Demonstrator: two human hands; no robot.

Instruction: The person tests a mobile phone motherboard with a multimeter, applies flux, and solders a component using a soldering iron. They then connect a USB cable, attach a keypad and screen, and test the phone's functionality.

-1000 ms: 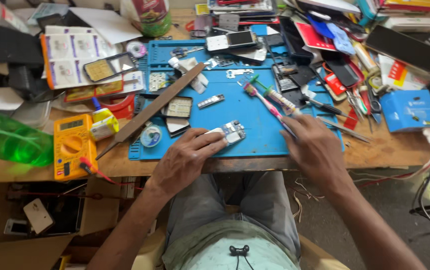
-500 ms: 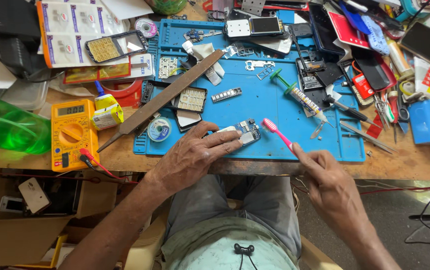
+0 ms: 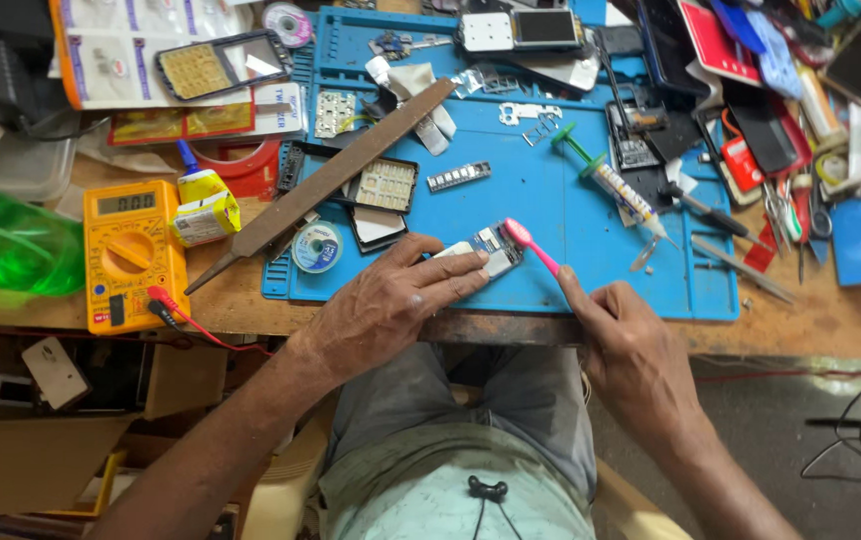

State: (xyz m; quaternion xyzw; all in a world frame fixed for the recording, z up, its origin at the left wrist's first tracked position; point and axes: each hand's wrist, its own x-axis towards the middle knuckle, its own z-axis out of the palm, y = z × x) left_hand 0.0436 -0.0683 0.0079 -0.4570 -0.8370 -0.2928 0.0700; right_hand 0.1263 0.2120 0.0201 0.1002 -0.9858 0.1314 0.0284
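My left hand [image 3: 386, 305] lies flat on the blue work mat [image 3: 551, 190], fingers pinning a small phone circuit board [image 3: 491, 248] near the mat's front edge. My right hand [image 3: 631, 345] grips a pink toothbrush [image 3: 531, 245] by its handle. The brush head rests on the right end of the board. Part of the board is hidden under my left fingers.
A long metal file [image 3: 336, 175] lies slanted across the mat's left side. A yellow multimeter [image 3: 131, 250] with red lead sits at left, beside a green bottle [image 3: 6, 245]. A syringe [image 3: 616, 185], solder spool [image 3: 317, 247], screwdrivers, phone parts and tools crowd the back and right.
My right hand picked up the pink toothbrush from the mat and brought it left to the board. My left hand stayed holding the board. The camera view shifted closer.
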